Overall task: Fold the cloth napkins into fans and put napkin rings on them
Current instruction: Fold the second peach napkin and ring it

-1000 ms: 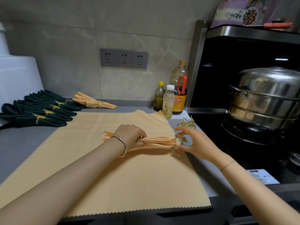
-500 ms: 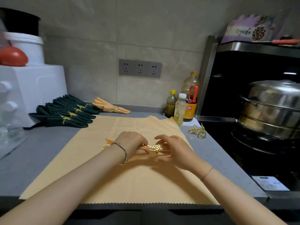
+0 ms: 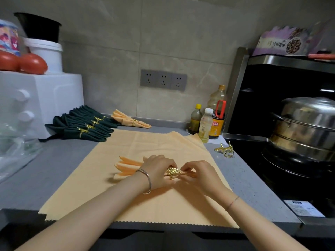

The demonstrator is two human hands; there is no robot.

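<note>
— Where is the pleated napkin?

— It lies on the flat orange cloth spread over the tabletop. The left hand has its grip curled over the napkin's middle, and the pleats fan out past the outer side of that grip.

— And the gold napkin ring?

— Between the two grips, around the napkin's narrow end, touching the left fingers.

— The right hand?

— Its grip is closed to a pinch, thumb and fingertips on the narrow end just past the ring. I can't tell whether they touch the ring too.

— Anything else nearby?

— Spare rings lie beyond the right grip on bare tabletop. Ringed green napkins and one ringed orange napkin lie well beyond the left grip, towards the wall.
</note>
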